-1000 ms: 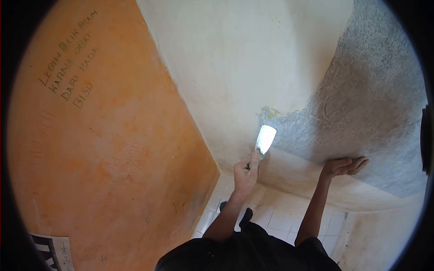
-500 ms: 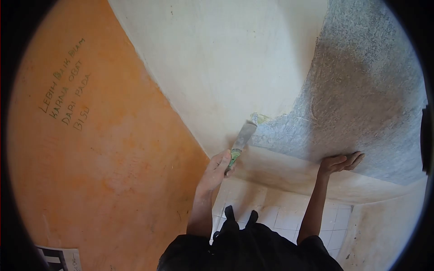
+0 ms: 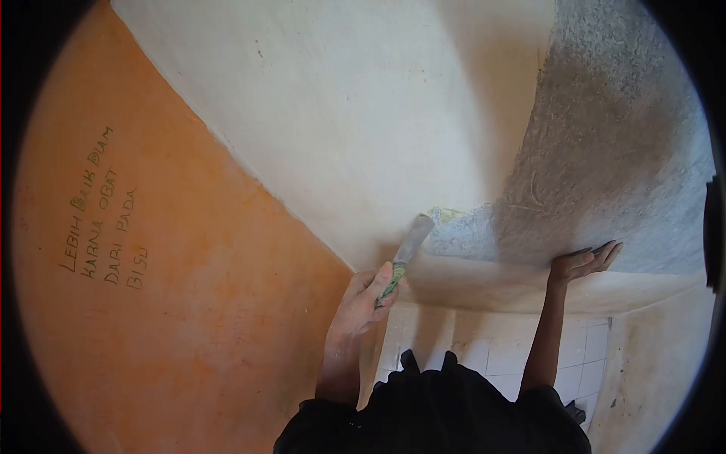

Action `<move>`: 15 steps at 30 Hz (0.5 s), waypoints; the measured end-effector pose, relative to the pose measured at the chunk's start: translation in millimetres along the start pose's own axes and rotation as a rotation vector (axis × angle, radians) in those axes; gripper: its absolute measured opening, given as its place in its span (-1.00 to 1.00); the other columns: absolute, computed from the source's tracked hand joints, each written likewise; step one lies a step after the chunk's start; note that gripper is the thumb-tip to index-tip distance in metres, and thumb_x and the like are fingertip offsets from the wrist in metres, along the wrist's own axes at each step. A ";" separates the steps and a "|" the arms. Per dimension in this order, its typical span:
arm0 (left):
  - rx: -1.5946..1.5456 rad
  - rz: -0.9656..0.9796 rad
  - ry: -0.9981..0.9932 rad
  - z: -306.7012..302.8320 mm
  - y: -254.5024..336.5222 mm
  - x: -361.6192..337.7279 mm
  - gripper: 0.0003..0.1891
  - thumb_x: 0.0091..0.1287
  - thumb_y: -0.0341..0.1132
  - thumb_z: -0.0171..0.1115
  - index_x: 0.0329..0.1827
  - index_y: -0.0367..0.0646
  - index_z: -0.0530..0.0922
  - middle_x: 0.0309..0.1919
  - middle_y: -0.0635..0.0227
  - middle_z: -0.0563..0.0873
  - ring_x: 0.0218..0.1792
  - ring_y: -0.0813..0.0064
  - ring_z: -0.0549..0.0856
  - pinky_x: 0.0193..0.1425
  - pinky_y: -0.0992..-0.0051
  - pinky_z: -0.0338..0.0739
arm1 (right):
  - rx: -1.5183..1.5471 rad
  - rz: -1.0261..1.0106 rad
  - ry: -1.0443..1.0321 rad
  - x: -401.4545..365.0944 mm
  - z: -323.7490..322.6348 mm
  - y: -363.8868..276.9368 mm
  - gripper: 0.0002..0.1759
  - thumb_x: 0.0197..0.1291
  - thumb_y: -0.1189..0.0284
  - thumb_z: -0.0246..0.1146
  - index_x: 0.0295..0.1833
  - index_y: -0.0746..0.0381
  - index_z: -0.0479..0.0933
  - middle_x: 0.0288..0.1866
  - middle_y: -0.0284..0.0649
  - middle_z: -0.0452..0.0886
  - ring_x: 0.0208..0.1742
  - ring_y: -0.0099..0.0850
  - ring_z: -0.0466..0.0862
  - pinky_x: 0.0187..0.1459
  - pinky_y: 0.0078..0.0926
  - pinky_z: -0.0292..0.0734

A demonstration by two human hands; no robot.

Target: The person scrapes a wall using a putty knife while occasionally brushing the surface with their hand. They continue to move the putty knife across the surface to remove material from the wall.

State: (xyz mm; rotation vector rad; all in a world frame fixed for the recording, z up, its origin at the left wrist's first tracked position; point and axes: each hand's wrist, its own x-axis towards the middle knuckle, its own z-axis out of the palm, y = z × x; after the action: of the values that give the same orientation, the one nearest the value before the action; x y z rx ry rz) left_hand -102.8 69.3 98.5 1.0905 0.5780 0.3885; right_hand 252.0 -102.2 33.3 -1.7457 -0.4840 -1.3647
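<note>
- Leftward shift since a second ago: the left hand [image 3: 364, 301] and its scraper [image 3: 409, 246] now reach the left end of the grey patch [image 3: 605, 151], where the blade earlier lay over that end; the blade, bright then, now looks dull grey.
- The left hand is clamped around the scraper's green-marked handle [image 3: 387, 290], below and left of the grey patch, thumb along the handle.
- The scraper tilts up and to the right, its tip at the left end of the grey patch; whether it presses on the surface is hard to tell.
- The right hand [image 3: 586, 262] is empty, its fingers extended, at the lower edge of the grey patch, seemingly resting against it, much as before.
- The grey patch is rough and bare-looking, partly in shadow. A thin yellow-green fringe [image 3: 451, 214] marks its upper left border.
- Smooth off-white wall [image 3: 340, 113] spreads above and left of the grey patch.
- Farther left of the patch, an orange wall [image 3: 204, 303] carries four lines of handwritten green capitals [image 3: 102, 212], one reading "KARNA OBAT".
- Below the patch are a pale, stained band, white floor tiles [image 3: 514, 348] and the person's black clothing [image 3: 431, 412].
</note>
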 end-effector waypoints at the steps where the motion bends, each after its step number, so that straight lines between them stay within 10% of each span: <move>1: 0.002 0.007 -0.009 5.1 0.8 0.4 -0.54 0.48 0.09 -0.05 -0.30 -0.18 0.45 -0.67 0.54 0.34 -0.78 0.79 0.23 -0.77 0.71 0.06 | -0.002 -0.002 0.011 3.9 3.8 -1.0 -0.34 0.49 0.15 -0.37 0.41 0.50 0.10 0.47 0.28 0.03 0.49 0.10 0.07 0.42 0.05 0.03; 15: -0.014 0.025 -0.097 -15.7 -0.3 4.1 -0.49 0.47 0.12 -0.03 -0.29 -0.22 0.55 -0.68 0.59 0.31 -0.74 0.82 0.18 -0.72 0.73 0.04 | -0.007 -0.026 0.030 2.4 1.5 -6.3 -0.28 0.49 0.07 -0.43 0.40 0.49 0.13 0.46 0.26 0.06 0.49 0.06 0.09 0.43 0.01 0.04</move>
State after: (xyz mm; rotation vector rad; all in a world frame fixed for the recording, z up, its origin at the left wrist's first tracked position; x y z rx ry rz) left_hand -109.2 82.7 91.9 1.0979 0.4756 0.3583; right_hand 249.1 -97.8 37.8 -1.7274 -0.4872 -1.4103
